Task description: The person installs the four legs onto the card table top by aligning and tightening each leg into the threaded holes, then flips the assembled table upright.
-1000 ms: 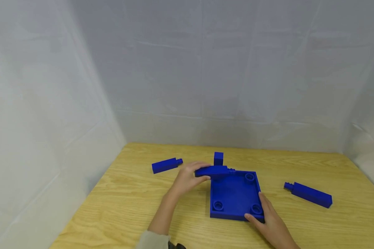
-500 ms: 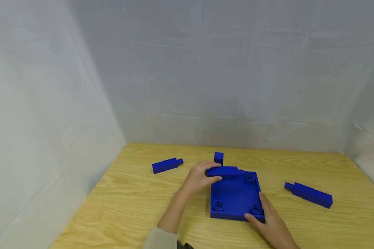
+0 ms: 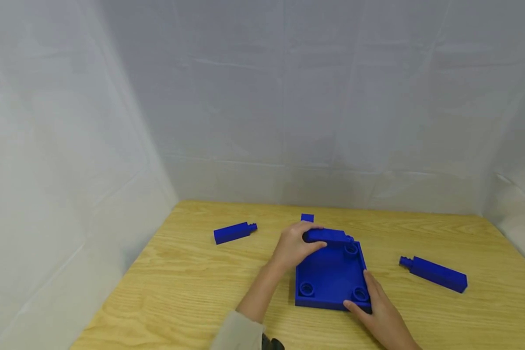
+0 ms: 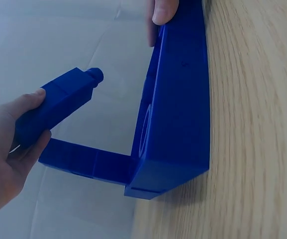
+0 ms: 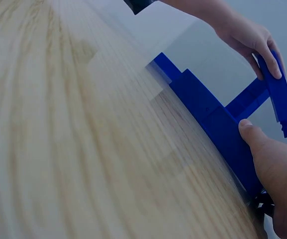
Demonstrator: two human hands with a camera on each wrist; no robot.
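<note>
1. Upright post (image 3: 307,218) behind left hand (image 3: 294,245): only top shows, rest hidden by hand + held leg (image 3: 328,236).
2. Tray (image 3: 330,277) far-left socket covered by left hand.
3. Right hand (image 3: 378,311) cut off at bottom edge in head view; in right wrist view mostly out of frame.
4. Right wrist view: table (image 5: 58,149) blurred up close.

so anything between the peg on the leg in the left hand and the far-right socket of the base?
Nothing visible. The left hand holds the blue leg with its peg beside the open far-right socket of the base; the gap looks clear.
</note>
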